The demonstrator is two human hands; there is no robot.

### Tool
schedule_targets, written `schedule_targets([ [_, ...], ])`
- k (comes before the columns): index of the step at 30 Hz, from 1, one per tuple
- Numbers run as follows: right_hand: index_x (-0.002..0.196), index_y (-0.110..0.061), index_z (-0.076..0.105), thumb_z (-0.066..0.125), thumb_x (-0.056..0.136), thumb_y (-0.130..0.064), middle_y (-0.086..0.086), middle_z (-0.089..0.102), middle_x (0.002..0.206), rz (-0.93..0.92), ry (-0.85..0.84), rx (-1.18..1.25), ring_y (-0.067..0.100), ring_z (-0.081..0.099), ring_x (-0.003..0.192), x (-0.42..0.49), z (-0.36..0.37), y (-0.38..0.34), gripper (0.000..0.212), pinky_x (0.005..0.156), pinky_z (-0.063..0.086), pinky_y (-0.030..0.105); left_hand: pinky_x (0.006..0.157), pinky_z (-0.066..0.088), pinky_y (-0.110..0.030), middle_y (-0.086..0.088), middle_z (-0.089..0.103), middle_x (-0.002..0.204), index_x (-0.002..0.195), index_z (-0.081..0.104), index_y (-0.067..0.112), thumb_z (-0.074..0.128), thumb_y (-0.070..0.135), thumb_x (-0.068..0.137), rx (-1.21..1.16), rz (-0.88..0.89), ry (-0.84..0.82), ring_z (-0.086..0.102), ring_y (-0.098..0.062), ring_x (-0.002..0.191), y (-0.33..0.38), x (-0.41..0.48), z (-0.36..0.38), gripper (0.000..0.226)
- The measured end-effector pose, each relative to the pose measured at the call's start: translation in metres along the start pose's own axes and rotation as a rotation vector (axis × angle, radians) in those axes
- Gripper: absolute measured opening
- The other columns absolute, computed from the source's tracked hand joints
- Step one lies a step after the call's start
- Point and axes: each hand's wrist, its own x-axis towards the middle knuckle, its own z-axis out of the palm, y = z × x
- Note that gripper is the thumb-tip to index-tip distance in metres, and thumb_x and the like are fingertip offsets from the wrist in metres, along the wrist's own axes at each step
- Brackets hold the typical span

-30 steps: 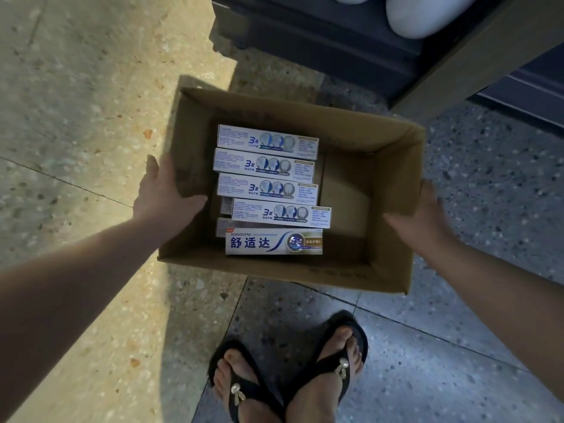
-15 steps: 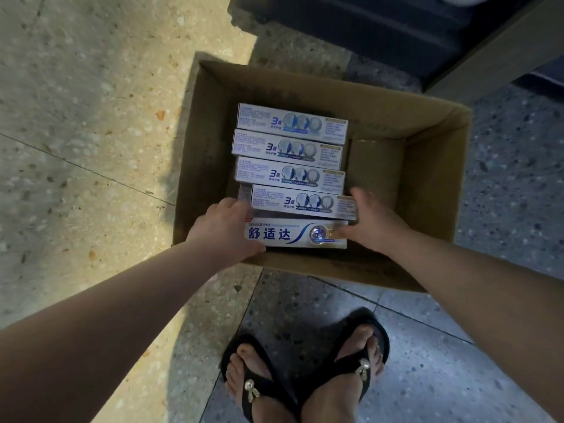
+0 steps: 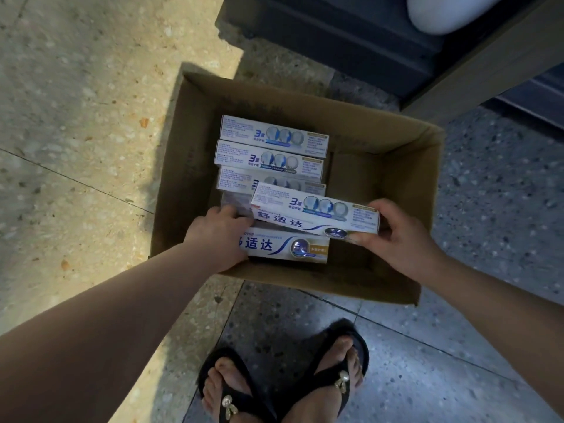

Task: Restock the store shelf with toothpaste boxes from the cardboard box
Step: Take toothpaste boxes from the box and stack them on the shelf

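An open cardboard box [image 3: 406, 178] stands on the floor below me, holding several white and blue toothpaste boxes in a row [image 3: 271, 157]. My right hand [image 3: 399, 236] grips the right end of one toothpaste box [image 3: 314, 213], lifted and tilted above the row. My left hand [image 3: 219, 236] reaches into the box at the left end of the nearest toothpaste box [image 3: 290, 247], covering its left end; its fingers are curled down out of sight.
The dark base of the store shelf [image 3: 351, 35] runs along the top, with a white rounded item [image 3: 448, 10] on it. Speckled terrazzo floor surrounds the box. My feet in black sandals [image 3: 283, 383] stand just in front of the box.
My right hand has lifted one toothpaste box up out of the row. My left hand stays at the left end of the nearest box. The view has shifted slightly.
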Motion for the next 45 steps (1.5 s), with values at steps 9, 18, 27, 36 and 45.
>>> schedule_targets([
  [9,0.089,-0.028,0.053,0.060,0.084,-0.015,-0.004,0.065,0.098,0.056,0.100,0.508,0.001,0.068,0.077,-0.020,-0.028,-0.016,0.016,0.062,0.056,0.016,0.085,0.052,-0.034,0.001,0.047,0.126,0.120,0.043,0.024,0.072,0.026,0.072,-0.315,0.109,0.001,0.054,-0.019,0.105,0.008,-0.027,-0.025,0.057],
  [18,0.089,-0.028,0.055,0.061,0.078,-0.026,-0.013,0.070,0.087,0.002,0.198,0.504,0.004,0.067,0.081,-0.099,-0.117,-0.093,0.013,0.067,0.058,0.021,0.071,0.053,-0.030,-0.005,0.053,0.109,0.093,0.053,0.028,0.072,0.000,0.070,-0.931,0.051,0.059,0.060,-0.015,0.082,0.032,-0.146,-0.123,0.041],
  [27,0.085,-0.033,0.060,0.078,0.048,-0.056,-0.007,0.072,0.088,-0.014,0.443,0.596,-0.002,0.065,0.068,-0.235,-0.211,-0.198,0.047,0.060,0.054,0.015,0.059,0.058,-0.027,-0.015,0.064,0.103,0.096,0.057,0.025,0.067,-0.012,0.073,-1.327,0.166,0.043,0.070,-0.019,0.078,0.065,-0.291,-0.265,0.045],
  [36,0.088,-0.019,0.059,0.079,0.065,-0.032,-0.002,0.074,0.084,-0.077,0.655,0.711,0.003,0.065,0.068,-0.420,-0.293,-0.285,0.033,0.056,0.053,0.017,0.056,0.051,-0.012,-0.001,0.073,0.075,0.094,0.060,0.023,0.074,0.012,0.044,-1.327,0.411,0.168,0.066,-0.007,0.065,0.120,-0.446,-0.372,0.053],
  [45,0.094,-0.015,0.063,0.076,0.058,-0.042,-0.004,0.064,0.067,-0.084,0.947,0.743,0.004,0.048,0.046,-0.634,-0.362,-0.279,0.047,0.043,0.043,0.015,0.059,0.056,-0.020,-0.007,0.073,0.077,0.097,0.059,0.017,0.080,0.015,0.039,-1.296,0.754,0.004,0.067,-0.013,0.070,0.244,-0.569,-0.425,0.062],
])
